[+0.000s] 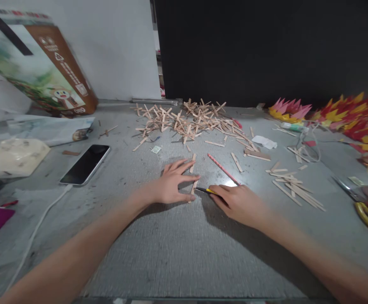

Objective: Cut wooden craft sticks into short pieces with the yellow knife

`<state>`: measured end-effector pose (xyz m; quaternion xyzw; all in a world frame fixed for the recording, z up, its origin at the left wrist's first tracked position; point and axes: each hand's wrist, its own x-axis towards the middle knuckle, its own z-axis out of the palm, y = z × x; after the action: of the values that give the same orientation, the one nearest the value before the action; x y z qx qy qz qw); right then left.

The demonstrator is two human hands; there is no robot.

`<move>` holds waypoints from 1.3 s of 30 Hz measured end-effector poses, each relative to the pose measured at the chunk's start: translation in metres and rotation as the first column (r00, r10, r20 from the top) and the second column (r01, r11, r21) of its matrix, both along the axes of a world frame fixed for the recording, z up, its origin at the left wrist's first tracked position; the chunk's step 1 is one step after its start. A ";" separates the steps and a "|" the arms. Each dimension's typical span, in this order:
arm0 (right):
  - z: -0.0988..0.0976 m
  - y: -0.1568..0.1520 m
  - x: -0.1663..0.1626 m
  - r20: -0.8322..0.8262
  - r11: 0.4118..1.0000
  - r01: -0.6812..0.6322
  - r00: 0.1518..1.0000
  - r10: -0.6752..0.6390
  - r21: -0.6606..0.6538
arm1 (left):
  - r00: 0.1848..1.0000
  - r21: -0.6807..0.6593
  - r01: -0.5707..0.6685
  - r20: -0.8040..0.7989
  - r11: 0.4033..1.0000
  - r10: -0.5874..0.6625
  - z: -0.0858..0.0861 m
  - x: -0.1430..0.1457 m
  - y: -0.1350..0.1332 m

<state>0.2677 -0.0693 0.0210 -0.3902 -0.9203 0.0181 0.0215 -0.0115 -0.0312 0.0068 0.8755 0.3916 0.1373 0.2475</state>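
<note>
My left hand (171,185) lies flat on the grey table (177,253), fingers stretched out, pressing down a small wooden stick (193,186) under its fingertips. My right hand (237,202) is closed round a yellow and black cutter (207,191) whose tip points left and meets that stick. Another short stick (193,163) lies just beyond my left fingers. A pink pencil (222,169) lies slanted just behind my right hand.
A heap of crossed wooden sticks (187,118) is at the back centre, and loose sticks (294,188) lie at the right. A phone (85,164) with a white cable is at the left, a cardboard box (44,71) behind it. Paper flowers (348,114) and scissors (361,202) sit at the right.
</note>
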 end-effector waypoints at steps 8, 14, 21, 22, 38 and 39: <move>0.013 0.005 -0.009 0.173 1.000 -0.014 0.985 0.010 0.024 | 0.999 0.043 0.006 -0.038 0.999 -0.004 -0.008 0.001 0.003; 0.013 0.016 -0.008 0.171 0.998 -0.059 0.983 0.063 -0.026 | 0.999 0.026 -0.019 -0.040 0.999 0.020 -0.007 0.001 0.003; 0.018 0.023 -0.009 0.162 0.977 0.015 0.987 0.020 -0.214 | 0.994 0.029 -0.026 -0.107 0.999 0.029 -0.002 0.004 0.001; 0.018 0.023 -0.011 0.180 0.978 0.017 0.983 0.021 -0.208 | 0.993 0.030 -0.030 -0.112 0.999 0.033 -0.001 0.004 0.001; 0.021 0.022 -0.024 0.249 0.982 0.085 0.968 -0.041 -0.169 | 0.992 0.029 -0.031 -0.122 0.999 0.034 -0.002 0.005 0.003; 0.022 0.021 -0.024 0.253 0.983 0.082 0.967 -0.038 -0.166 | 0.992 0.026 -0.034 -0.124 0.999 0.037 -0.002 0.005 0.003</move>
<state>0.2439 -0.0479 0.0426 -0.4177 -0.8982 0.0492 -0.1277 -0.0066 -0.0284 0.0046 0.8781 0.4203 0.0914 0.2096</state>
